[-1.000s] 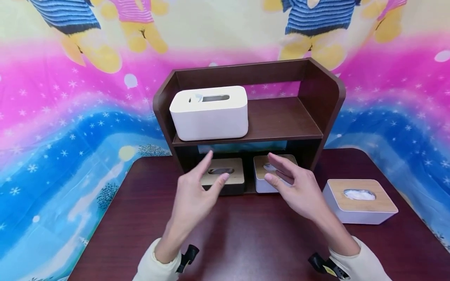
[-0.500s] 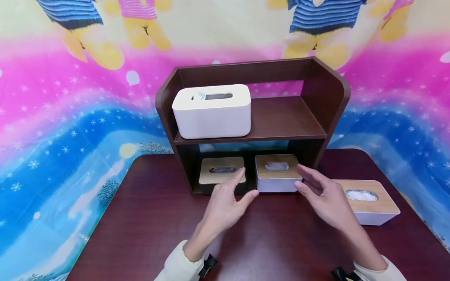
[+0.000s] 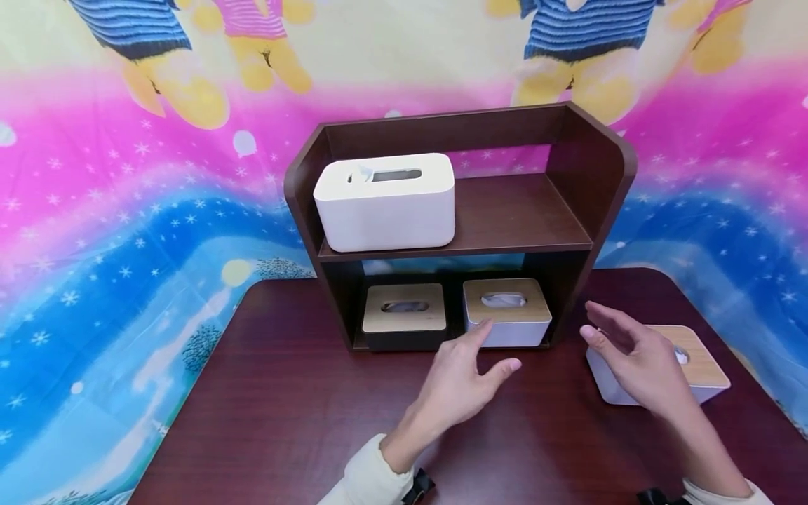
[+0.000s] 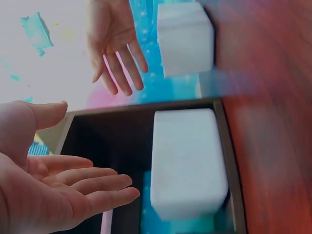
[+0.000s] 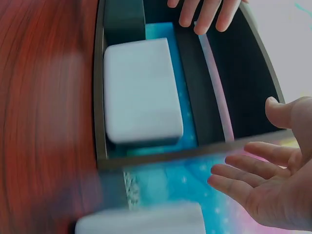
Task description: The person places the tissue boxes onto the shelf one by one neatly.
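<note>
My left hand [image 3: 456,384] hovers over the table in front of the shelf, fingers extended and thumb spread, holding nothing. Just beyond it, a small white tissue box [image 3: 514,333] with a wooden lid stands in the lower compartment at the right. My right hand [image 3: 647,365], also with loose, spread fingers, overlaps another white tissue box [image 3: 707,358] with a wooden lid on the table's right side, hiding part of it. In the left wrist view both palms face each other, with the white box [image 4: 187,161] in the shelf beyond the left fingers [image 4: 109,187].
A dark brown two-tier shelf [image 3: 530,249] stands at the back of the dark red table [image 3: 284,421]. Its upper tier bears a large white tissue box [image 3: 385,217] at the left. Below sits a black tissue box [image 3: 407,339] with a wooden lid. A patterned cloth [image 3: 158,280] hangs behind.
Both hands have moved right, from in front of the shelf's lower compartment toward the table's right side. The right hand now overlaps the rightmost tissue box. The boxes stay where they were.
</note>
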`<state>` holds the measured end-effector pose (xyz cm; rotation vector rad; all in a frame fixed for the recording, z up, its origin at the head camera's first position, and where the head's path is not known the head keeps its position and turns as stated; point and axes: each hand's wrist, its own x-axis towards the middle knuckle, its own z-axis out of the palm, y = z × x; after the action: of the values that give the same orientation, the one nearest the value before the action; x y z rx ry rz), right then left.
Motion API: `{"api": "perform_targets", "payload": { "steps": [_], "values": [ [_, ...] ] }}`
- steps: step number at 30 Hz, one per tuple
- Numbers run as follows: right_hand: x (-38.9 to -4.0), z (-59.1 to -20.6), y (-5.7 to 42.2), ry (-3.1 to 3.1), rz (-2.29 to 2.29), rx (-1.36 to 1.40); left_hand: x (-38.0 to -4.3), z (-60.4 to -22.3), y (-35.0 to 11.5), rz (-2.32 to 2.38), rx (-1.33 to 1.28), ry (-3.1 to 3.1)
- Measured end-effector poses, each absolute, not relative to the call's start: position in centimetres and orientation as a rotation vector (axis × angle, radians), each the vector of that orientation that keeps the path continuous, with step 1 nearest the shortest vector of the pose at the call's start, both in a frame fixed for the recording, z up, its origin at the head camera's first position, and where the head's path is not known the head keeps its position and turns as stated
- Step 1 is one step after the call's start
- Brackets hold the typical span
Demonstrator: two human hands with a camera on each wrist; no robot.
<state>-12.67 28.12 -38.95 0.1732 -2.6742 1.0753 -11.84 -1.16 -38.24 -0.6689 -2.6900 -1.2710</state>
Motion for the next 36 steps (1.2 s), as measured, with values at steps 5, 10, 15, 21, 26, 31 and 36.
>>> {"api": "perform_targets", "payload": {
  "steps": [5,10,15,21,26,31,36],
  "values": [
    [-12.5,-39.4,30.5,-2.654,1.055,0.12,-11.8,-38.6,1.2,-1.251,-0.712,-2.722],
    [-12.5,-39.9,33.1,-2.65,1.032,0.076,-11.6,-39.3,3.4,-1.201,-0.751,-2.755],
    [-12.2,-40.3,35.4,-2.665,1.025,0.023,-11.3,-39.9,5.3,-1.176,-0.767,-2.781],
    [-11.8,-41.4,38.4,-2.65,1.006,-0.04,-11.3,-40.4,7.3,-1.178,-0.777,-2.811],
    [-11.5,-42.2,40.2,-2.635,1.086,-0.063,-11.1,-40.7,8.8,-1.218,-0.753,-2.864],
    [-11.0,-43.2,41.7,-2.661,1.113,-0.103,-11.0,-41.1,10.6,-1.248,-0.758,-2.902],
    [-10.8,-44.4,43.3,-2.676,1.137,-0.067,-11.1,-41.6,12.4,-1.324,-0.73,-2.903]
  ]
}}
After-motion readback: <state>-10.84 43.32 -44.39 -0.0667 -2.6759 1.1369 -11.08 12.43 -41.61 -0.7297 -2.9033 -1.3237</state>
